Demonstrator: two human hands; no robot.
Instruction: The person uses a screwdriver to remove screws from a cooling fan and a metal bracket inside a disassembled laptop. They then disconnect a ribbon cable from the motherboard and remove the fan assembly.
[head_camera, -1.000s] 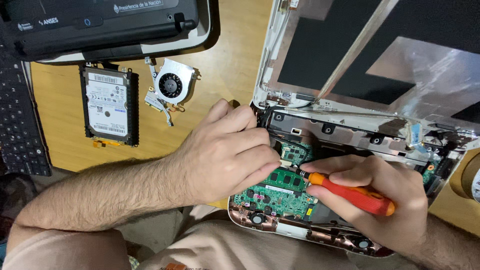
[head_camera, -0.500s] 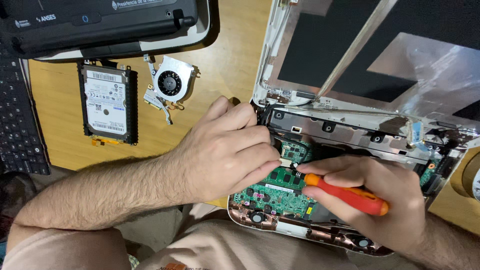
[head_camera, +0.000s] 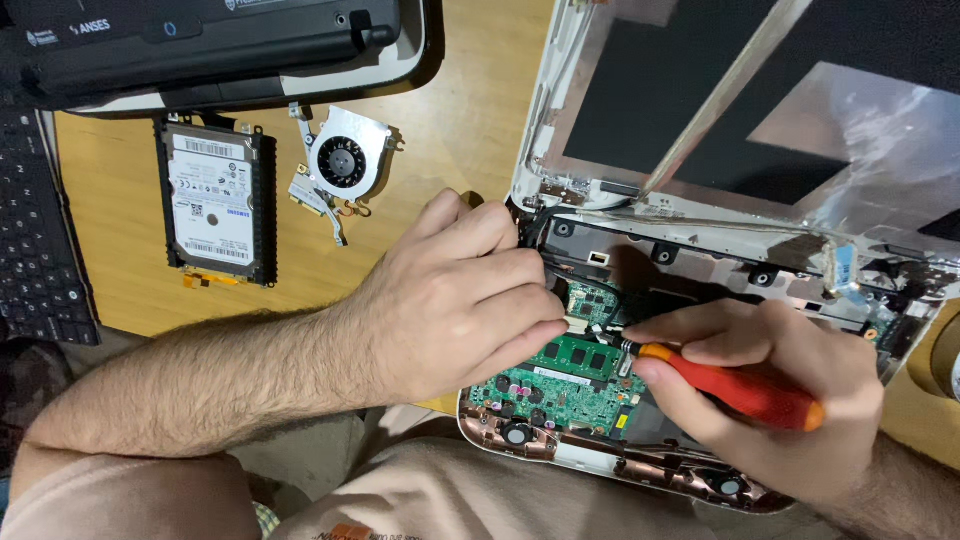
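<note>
An opened white laptop base (head_camera: 700, 262) lies on the wooden table with its green circuit board (head_camera: 560, 385) exposed. My left hand (head_camera: 455, 295) rests curled on the base's left side, fingertips pressing at the board's upper edge. My right hand (head_camera: 775, 390) grips a red-handled screwdriver (head_camera: 730, 385), its tip pointing left at the board beside a green memory module (head_camera: 582, 353). The screwdriver's tip sits just right of my left fingertips.
A hard drive (head_camera: 212, 200) and a small cooling fan (head_camera: 340, 165) lie on the table at upper left. A black keyboard (head_camera: 35, 260) runs along the left edge, a black laptop cover (head_camera: 210, 45) at the top. The laptop's stripped lid (head_camera: 720, 110) leans open behind.
Both hands have stayed in nearly the same place. The screwdriver has tilted slightly in my right hand; nothing else has moved.
</note>
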